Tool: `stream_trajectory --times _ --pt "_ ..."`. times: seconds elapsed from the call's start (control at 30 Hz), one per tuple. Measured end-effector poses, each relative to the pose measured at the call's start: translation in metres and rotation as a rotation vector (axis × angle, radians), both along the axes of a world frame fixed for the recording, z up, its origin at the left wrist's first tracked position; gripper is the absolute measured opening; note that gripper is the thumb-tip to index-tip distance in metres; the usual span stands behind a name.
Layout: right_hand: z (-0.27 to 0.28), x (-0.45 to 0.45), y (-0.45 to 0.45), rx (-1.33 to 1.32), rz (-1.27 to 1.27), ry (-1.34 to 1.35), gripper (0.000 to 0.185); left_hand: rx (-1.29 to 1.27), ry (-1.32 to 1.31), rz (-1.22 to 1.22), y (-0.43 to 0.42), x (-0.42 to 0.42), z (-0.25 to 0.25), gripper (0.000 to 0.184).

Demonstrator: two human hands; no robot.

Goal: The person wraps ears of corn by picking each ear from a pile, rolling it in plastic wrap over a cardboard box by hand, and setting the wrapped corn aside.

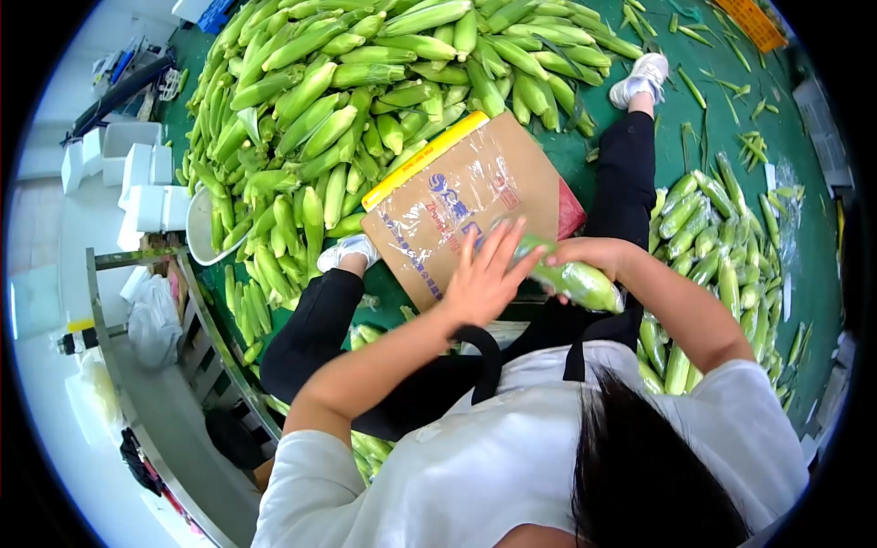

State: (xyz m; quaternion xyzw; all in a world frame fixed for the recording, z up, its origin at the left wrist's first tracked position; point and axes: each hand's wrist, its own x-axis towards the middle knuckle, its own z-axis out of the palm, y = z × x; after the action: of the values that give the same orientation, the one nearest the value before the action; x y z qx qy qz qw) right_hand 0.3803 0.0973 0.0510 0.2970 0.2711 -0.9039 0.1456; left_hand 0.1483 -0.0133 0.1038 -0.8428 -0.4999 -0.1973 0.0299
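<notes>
One ear of corn (585,285), partly covered in clear plastic, lies across my lap above the cardboard. My right hand (589,260) is wrapped round its middle. My left hand (489,279) is at the upper left end of the ear, over the plastic, with its fingers spread and slightly blurred. Beneath my hands, a brown cardboard piece (420,219) with printing and a yellow strip (425,160) along its upper edge leans between my legs.
A large heap of unwrapped corn (365,82) fills the floor ahead. Plastic-wrapped ears (731,274) are piled at the right. A white basin (203,228) stands by the heap, a metal-framed rack (174,365) at left, an orange crate (754,23) at upper right.
</notes>
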Motion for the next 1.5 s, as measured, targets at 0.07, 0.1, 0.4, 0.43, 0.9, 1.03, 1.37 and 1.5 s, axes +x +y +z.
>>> stream_trajectory --times 0.07,0.1,0.4,0.43,0.9,1.03,1.37,1.5 --pt "0.040 -0.009 -0.008 -0.091 0.144 0.052 0.056 -0.498 0.132 -0.151 0.028 -0.001 0.004 0.052" --pt "0.053 -0.004 -0.011 0.148 0.169 0.034 0.058 -0.650 0.098 -0.134 0.038 0.002 0.014 0.039" --pt "0.075 0.161 -0.214 1.551 -0.543 -1.188 0.078 -1.678 -0.749 -0.151 0.093 0.041 -0.080 0.054" --pt "0.057 0.187 -0.268 1.255 -0.557 -1.394 0.075 -1.150 -0.468 0.131 0.097 0.020 -0.095 0.056" --pt "-0.267 -0.069 0.259 1.457 0.128 -0.823 0.063 -0.745 -0.391 -0.396 0.000 0.030 -0.148 0.067" --pt "-0.352 -0.084 0.266 1.483 0.179 -0.697 0.062 -0.829 -0.551 0.211 0.006 -0.039 -0.151 0.068" --pt "-0.069 0.026 0.167 1.203 -0.412 -0.531 0.051 -0.768 0.221 0.270 -0.041 -0.120 -0.120 0.077" --pt "-0.031 -0.098 0.119 1.507 -0.151 -0.067 0.059 -0.324 0.094 0.069 -0.010 -0.108 -0.094 0.064"
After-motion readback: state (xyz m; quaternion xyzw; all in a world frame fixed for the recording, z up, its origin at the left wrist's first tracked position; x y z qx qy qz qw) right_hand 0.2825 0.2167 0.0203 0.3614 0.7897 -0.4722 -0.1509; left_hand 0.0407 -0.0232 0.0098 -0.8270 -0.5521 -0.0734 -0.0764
